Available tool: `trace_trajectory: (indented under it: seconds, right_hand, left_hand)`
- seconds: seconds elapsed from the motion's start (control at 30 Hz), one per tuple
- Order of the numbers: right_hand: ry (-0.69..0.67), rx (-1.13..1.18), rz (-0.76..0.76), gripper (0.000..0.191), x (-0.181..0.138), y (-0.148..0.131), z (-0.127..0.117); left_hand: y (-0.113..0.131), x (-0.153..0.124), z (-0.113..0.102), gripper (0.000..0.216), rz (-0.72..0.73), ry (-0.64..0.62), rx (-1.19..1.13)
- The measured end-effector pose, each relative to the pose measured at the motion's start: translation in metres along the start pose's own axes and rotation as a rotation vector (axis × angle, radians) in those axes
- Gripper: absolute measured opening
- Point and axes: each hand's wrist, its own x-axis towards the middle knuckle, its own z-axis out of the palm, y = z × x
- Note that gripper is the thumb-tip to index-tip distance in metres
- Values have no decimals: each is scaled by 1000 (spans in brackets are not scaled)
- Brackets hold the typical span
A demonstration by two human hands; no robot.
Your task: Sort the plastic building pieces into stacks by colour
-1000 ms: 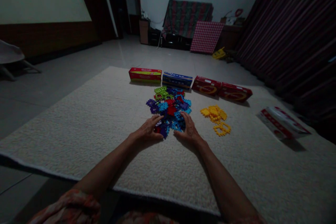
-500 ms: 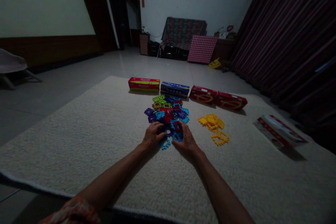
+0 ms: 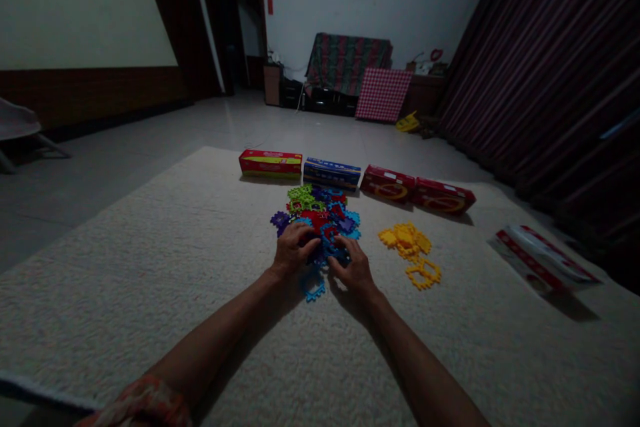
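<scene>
A heap of colourful toothed plastic pieces (image 3: 314, 219) lies on the light rug, mixing green, red, purple and blue. Over the heap's near left side curves my left hand (image 3: 293, 252), its thumb apart from its fingers beside dark purple pieces. My right hand (image 3: 354, 270) rests at the near right side, thumb and forefinger spread around the edge of some blue pieces. Between the hands, closer to me, lies a light blue open-framed piece (image 3: 315, 295). Yellow toothed pieces (image 3: 407, 240) form a separate small pile to the right, with a yellow ring-like piece (image 3: 423, 273) nearest me.
Behind the heap stand a red and yellow-green box (image 3: 271, 165), a blue box (image 3: 331, 174) and two dark red boxes (image 3: 387, 185). Another red and white box (image 3: 545, 260) sits far right on the rug (image 3: 150, 247). A pale stool (image 3: 20, 121) stands at left.
Both hands stay at the heap; my left thumb and fingers have drawn nearer each other. The light blue open-framed piece now lies slightly closer to me. The view has shifted a little.
</scene>
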Motion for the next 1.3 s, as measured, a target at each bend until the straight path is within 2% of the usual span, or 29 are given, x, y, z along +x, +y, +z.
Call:
trace_trajectory:
  seconds: [0.13, 0.27, 0.4, 0.53, 0.63, 0.67, 0.73, 0.8, 0.83, 0.9, 0.97, 1.07, 1.17, 1.23, 1.3]
  right_hand:
    - [10, -26, 0, 38, 36, 9, 6]
    - [27, -29, 16, 40, 78, 23, 20]
    - [34, -24, 43, 41, 106, 45, 31]
    - [26, -66, -17, 43, 111, 51, 21]
    - [0, -101, -134, 39, 96, 33, -1]
    - [-69, -78, -171, 37, 88, 23, -9]
    - [-373, 13, -268, 36, 71, 2, -22]
    - [-683, 72, -370, 44, 55, -18, -29]
    - [-782, 70, -392, 50, 48, -26, -29]
    - [-912, 24, -401, 55, 37, -35, -27]
    - [-969, -25, -385, 45, 30, -39, -23]
    - [-968, -35, -371, 30, 23, -36, -18]
    - [-926, 7, -353, 34, 24, -31, -17]
    - [-846, 34, -341, 39, 30, -25, -15]
    - [-675, 40, -332, 41, 40, -17, -12]
  left_hand:
    - [-7, 42, 10, 13, 14, -13, 45]
    - [-27, 83, 28, 11, -68, -1, 52]
    - [-48, 110, 46, 10, -154, -20, 67]
    - [-59, 119, 56, 17, -167, -124, 113]
    - [-64, 121, 56, 21, -143, -152, 142]
    - [-65, 122, 55, 23, -144, -154, 146]
    - [-67, 122, 52, 25, -156, -157, 147]
    - [-67, 122, 50, 25, -164, -157, 144]
    - [-67, 122, 49, 24, -157, -156, 140]
    - [-65, 122, 48, 22, -128, -163, 125]
    - [-62, 121, 46, 21, -106, -172, 109]
    - [-59, 121, 44, 21, -108, -165, 107]
    - [-59, 122, 42, 21, -107, -146, 107]
    - [-59, 122, 42, 20, -111, -131, 103]
    - [-60, 123, 41, 20, -121, -116, 104]
